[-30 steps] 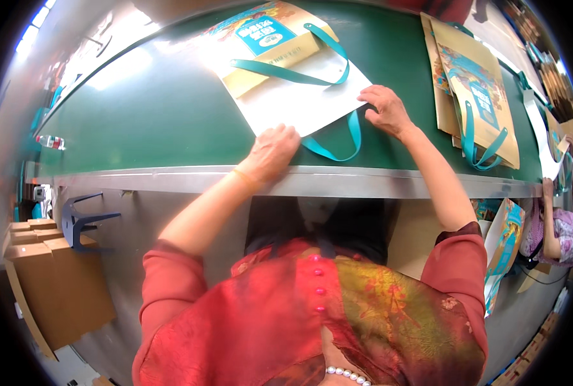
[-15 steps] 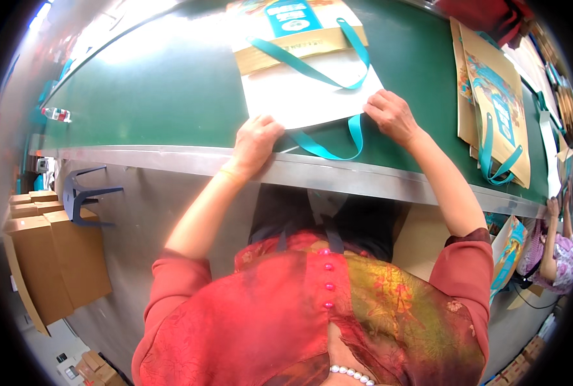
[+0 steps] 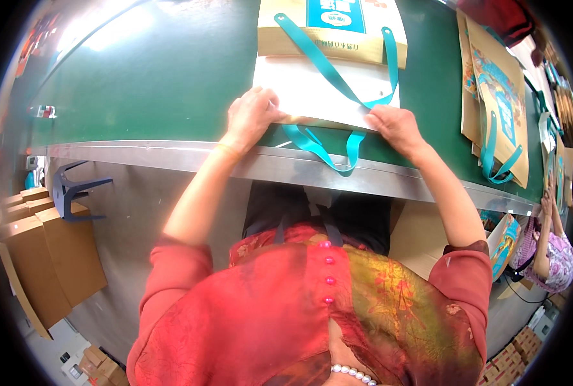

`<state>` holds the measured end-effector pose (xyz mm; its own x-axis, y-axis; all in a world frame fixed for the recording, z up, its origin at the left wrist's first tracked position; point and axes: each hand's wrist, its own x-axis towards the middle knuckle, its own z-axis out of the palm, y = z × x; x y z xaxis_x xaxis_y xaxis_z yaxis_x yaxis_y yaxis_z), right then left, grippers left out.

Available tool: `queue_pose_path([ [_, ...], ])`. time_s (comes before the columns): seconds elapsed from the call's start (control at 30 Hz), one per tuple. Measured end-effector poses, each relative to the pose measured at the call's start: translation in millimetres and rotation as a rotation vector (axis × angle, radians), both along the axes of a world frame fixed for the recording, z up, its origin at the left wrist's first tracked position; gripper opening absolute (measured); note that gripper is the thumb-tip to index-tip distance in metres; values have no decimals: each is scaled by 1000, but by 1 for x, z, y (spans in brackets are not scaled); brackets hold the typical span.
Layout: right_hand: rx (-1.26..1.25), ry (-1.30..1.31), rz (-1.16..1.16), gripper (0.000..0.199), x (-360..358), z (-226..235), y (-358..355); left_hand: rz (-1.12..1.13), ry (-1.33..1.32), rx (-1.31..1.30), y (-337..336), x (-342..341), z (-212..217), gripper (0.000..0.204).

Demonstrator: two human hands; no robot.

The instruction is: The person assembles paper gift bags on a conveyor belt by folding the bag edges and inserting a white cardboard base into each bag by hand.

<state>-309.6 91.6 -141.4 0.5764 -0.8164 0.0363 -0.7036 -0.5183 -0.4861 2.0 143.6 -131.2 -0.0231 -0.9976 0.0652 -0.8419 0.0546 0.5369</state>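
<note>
A gold paper bag with a blue printed panel lies on the green table in front of me, its white inner side facing up toward my edge. My left hand pinches the near left corner of that white flap. At the near right corner, my right hand grips the same edge, fingers closed. A narrow gold strip shows along the edge between my hands. One teal ribbon handle loops across the bag's upper part; another teal handle hangs below the near edge, over the metal rim.
Several flat gold bags with teal handles are stacked at the right of the table. A plastic bottle lies far left. Cardboard boxes and a dark blue stool stand left on the floor. Another person works at right.
The bag has turned a little and shifted right. Its near edge has begun to fold up, showing a gold strip. The lower handle now hangs further over the table's rim.
</note>
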Motion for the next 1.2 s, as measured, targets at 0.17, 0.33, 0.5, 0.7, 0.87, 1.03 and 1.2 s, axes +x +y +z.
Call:
queue_pose_path([
  [0.17, -381, -14, 17, 19, 5, -16, 4, 21, -51, 44, 3, -3, -1, 20],
  [0.33, -554, 203, -94, 20, 18, -18, -3, 6, -84, 0, 0, -5, -1, 16],
  [0.5, -896, 156, -35, 7, 25, -23, -15, -242, -227, -325, 1, -22, 0, 10],
  [0.7, -894, 110, -8, 17, 24, -23, -16, -406, -257, -508, -40, -77, -8, 27],
  [0.87, -860, 87, -1, 15, 25, -20, -16, -444, -365, -415, -50, -80, -40, 43],
  [1.03, -791, -36, 15, 11, 45, -3, -21, -451, -356, -383, -49, -79, -42, 44],
  [1.2, -531, -35, -29, 42, 56, -18, -20, -435, -283, -409, -56, -78, -47, 34],
])
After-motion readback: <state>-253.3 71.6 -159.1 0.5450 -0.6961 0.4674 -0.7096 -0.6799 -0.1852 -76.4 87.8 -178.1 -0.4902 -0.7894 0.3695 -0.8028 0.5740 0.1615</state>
